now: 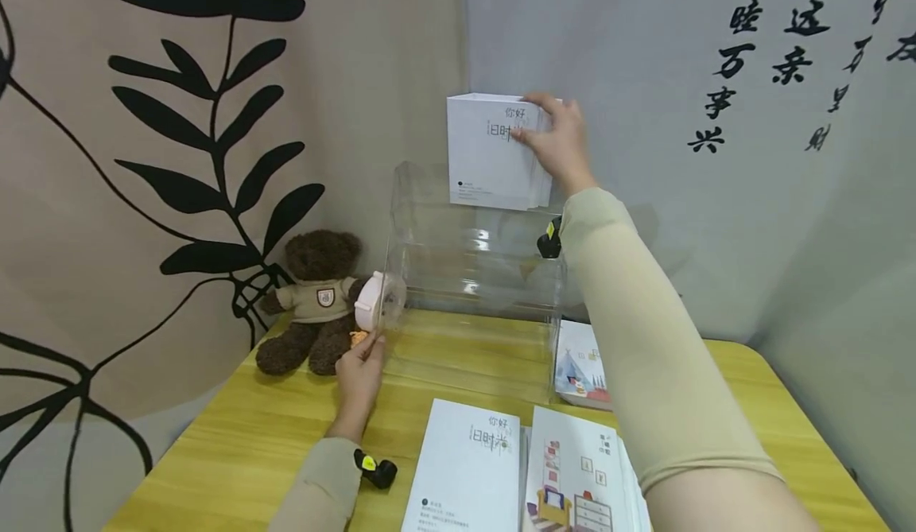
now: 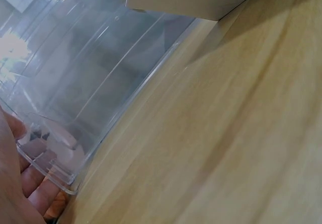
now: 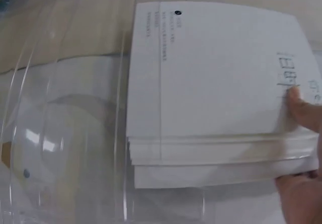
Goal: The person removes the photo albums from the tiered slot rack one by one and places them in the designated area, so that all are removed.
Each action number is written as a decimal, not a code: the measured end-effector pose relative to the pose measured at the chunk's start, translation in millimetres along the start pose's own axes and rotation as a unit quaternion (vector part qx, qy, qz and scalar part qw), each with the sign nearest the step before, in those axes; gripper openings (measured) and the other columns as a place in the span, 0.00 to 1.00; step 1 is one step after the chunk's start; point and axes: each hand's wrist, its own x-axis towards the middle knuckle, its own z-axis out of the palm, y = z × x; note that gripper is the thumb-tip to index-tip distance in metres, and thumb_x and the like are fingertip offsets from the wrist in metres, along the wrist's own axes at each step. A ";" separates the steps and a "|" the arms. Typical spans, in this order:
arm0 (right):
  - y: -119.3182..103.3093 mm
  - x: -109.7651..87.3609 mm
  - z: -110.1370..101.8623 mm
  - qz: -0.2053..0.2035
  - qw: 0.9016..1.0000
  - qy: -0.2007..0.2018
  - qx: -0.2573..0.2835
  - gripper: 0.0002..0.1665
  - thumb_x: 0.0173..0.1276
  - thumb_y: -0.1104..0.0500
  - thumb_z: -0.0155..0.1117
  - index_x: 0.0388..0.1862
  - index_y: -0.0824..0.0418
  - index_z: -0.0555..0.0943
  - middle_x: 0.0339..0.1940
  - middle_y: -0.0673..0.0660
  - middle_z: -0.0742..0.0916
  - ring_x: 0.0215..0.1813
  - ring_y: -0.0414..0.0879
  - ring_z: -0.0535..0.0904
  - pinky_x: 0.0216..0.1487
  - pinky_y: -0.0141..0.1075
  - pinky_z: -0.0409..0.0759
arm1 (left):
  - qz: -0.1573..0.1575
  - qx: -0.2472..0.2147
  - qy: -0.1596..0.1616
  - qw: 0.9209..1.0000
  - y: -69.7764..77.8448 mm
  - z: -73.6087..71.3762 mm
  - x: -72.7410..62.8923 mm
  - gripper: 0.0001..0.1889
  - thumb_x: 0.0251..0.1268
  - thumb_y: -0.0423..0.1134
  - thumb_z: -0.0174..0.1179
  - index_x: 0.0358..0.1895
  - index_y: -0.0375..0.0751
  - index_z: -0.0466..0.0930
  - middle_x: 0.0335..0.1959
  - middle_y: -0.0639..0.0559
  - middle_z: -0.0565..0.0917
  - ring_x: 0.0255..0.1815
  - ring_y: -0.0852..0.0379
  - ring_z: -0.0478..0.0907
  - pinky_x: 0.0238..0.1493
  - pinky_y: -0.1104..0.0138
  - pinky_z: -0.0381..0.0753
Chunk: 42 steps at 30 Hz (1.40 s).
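Observation:
My right hand [image 1: 561,144] grips several white notebooks [image 1: 494,158] by their upper right side, thumb on the front cover and fingers behind. They stand upright at the top of a clear plastic rack [image 1: 472,277]. In the right wrist view, the notebooks [image 3: 216,78] sit partly behind a clear strip of the rack [image 3: 90,133]. Down at the rack's front left edge, my left hand [image 1: 360,377] pinches the side panel. In the left wrist view, the thumb and fingers of the left hand [image 2: 25,173] lie on opposite sides of that clear panel [image 2: 100,78].
Two piles of notebooks, one white [image 1: 465,468] and one with a furniture drawing [image 1: 576,476], lie at the table's front. An illustrated book [image 1: 581,363] sits right of the rack. A brown teddy bear [image 1: 318,301] and a pale pink round object [image 1: 370,301] stand left.

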 end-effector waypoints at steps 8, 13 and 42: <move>11.0 -2.1 1.9 -0.101 0.993 0.044 0.038 0.24 0.55 0.61 0.81 0.53 0.53 0.88 0.49 0.51 0.84 0.56 0.42 0.75 0.57 0.30 0.70 | 0.009 0.008 0.000 1.000 0.8 5.1 14.0 0.18 0.73 0.50 0.60 0.60 0.50 0.85 0.55 0.48 0.86 0.58 0.47 0.81 0.56 0.49 0.80; 18.9 -15.2 2.7 -0.201 0.976 0.067 0.046 0.20 0.54 0.59 0.82 0.48 0.53 0.91 0.44 0.51 0.87 0.48 0.40 0.80 0.49 0.31 0.75 | 0.007 0.018 -0.008 1.000 -3.5 5.9 17.4 0.18 0.74 0.53 0.59 0.61 0.54 0.84 0.56 0.49 0.85 0.60 0.47 0.80 0.57 0.48 0.79; 20.5 -119.6 -76.9 -0.229 0.912 0.151 0.306 0.17 0.53 0.75 0.77 0.44 0.70 0.88 0.40 0.57 0.91 0.38 0.43 0.89 0.38 0.32 0.85 | -0.019 0.021 -0.005 1.000 4.6 -1.5 -16.5 0.20 0.73 0.54 0.59 0.62 0.52 0.84 0.53 0.46 0.87 0.54 0.46 0.82 0.50 0.50 0.80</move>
